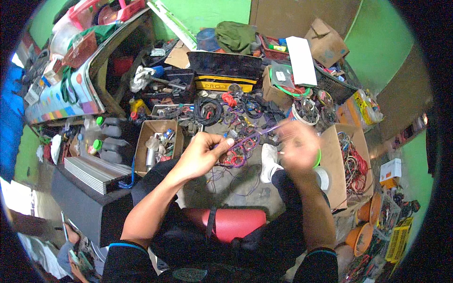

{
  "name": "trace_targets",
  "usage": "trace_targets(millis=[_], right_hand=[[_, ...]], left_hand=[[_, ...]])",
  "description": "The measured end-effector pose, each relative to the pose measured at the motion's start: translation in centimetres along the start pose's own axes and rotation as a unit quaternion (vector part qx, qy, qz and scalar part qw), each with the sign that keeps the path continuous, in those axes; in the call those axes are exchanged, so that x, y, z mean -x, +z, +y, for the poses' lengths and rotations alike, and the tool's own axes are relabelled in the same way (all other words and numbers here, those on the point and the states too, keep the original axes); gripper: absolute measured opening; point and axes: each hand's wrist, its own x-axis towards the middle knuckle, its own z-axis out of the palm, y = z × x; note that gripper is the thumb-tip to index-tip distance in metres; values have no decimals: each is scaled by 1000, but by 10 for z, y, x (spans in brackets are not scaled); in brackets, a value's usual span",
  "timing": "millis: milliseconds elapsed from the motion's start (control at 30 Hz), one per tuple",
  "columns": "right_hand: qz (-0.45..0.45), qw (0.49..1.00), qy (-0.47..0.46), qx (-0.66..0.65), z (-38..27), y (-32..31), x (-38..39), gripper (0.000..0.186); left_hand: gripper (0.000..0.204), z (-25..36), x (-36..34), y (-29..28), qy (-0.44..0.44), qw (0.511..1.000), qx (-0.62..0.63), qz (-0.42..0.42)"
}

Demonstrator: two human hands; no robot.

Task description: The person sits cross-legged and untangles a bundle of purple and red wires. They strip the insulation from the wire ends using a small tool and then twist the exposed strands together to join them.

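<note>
My left hand (207,153) pinches a purple wire (250,137), which stretches up to the right toward my right hand (299,141). That hand is smeared by motion, so its grip cannot be made out. Below the wire lies a tangle of red, purple and dark wires (238,155) on the concrete floor (218,192). My white-socked foot (270,161) rests just right of the tangle. A coil of black cable (207,109) lies behind my left hand.
Cardboard boxes stand at left (141,141) and right (339,179), the right one holding wires. A dark speaker-like box (80,207) and finned metal (96,173) sit left. Cluttered toolboxes (224,84) stand behind. A red cushion (236,224) is below me. Another person's arm (75,257) shows lower left.
</note>
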Motion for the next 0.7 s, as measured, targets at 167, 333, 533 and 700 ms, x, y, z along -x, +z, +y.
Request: trace_targets(millis=[167,333,533,700], right_hand=[[134,950,73,273,42,-60,-20,15],[-171,974,-89,120,-31,11,-8,44],[-259,965,-23,40,-28,19,0,33],[-141,984,-93,65,-32,20,-3,21]], left_hand=[[35,5,-3,-9,48,997,-18,51],[35,5,1,4,17,996,18,84],[36,8,3,8,52,996,27,71],[36,11,4,6,35,998,37,30]])
